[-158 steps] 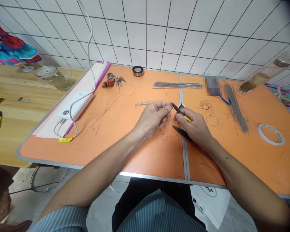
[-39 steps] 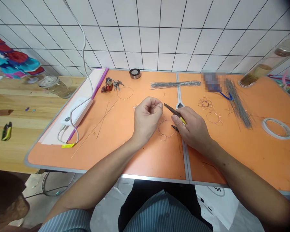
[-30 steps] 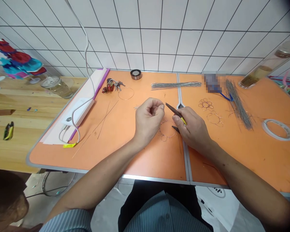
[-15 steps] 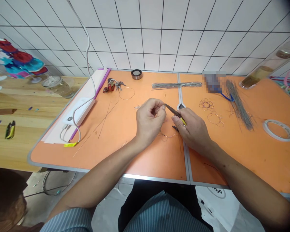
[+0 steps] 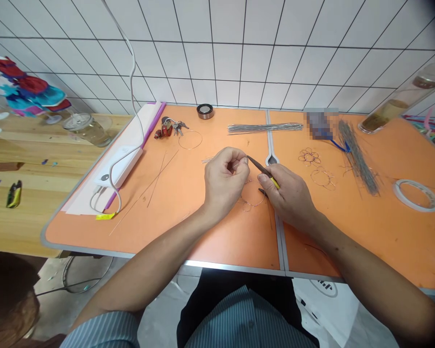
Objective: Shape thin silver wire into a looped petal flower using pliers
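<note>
Head view, right hand gripping pliers; clear bottle, brown contents

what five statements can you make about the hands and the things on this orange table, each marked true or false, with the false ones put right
1. The right hand holds a dark-tipped tool. True.
2. The dark-tipped tool points away from the left hand. False: the tip of the dark-tipped tool is right at the left hand.
3. A bundle of straight wires lies across the grey seam of the table. True.
4. The keys lie beside the white ring. False: the keys are on the left part of the table, and the white ring is at the far right.
5. The dark roll sits close to the tiled wall. True.
</note>
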`<state>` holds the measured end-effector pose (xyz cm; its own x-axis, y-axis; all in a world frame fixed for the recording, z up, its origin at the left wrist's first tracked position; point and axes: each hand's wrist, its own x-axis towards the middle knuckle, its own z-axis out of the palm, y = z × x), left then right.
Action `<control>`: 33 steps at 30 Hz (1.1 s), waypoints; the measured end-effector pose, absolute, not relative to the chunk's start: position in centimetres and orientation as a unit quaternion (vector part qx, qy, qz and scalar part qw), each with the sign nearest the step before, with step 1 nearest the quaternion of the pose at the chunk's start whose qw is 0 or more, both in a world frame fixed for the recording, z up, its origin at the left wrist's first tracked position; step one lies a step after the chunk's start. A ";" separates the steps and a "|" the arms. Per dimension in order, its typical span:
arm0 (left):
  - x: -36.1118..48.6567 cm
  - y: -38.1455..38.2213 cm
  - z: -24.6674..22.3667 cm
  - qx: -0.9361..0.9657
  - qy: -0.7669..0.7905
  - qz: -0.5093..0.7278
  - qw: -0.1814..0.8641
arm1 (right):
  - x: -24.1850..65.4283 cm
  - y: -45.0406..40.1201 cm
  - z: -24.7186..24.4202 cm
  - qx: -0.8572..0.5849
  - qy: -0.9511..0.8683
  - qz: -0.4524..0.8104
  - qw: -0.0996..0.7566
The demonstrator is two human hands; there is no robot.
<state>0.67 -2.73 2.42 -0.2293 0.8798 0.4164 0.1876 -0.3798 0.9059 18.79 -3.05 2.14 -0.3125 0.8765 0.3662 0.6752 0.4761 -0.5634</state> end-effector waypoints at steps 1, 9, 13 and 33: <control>0.7 -2.7 2.4 0.554 0.482 0.619 0.279 | 18.8 -3.1 2.2 -0.487 -0.795 0.155 0.327; 0.8 -2.7 2.6 0.548 0.469 0.630 0.287 | 18.9 -3.1 2.2 -0.473 -0.799 0.150 0.339; 0.8 -2.7 2.6 0.548 0.468 0.631 0.288 | 18.9 -3.1 2.3 -0.472 -0.799 0.151 0.341; 0.5 -2.4 3.1 0.498 0.439 0.632 0.400 | 19.1 -2.6 2.3 -0.460 -0.786 0.195 0.364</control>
<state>0.46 -2.38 3.11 -0.1845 0.9424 0.2790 -0.0679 -0.2954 0.9529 19.05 -2.61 2.33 -0.3120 0.8651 0.3929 0.5805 0.5009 -0.6420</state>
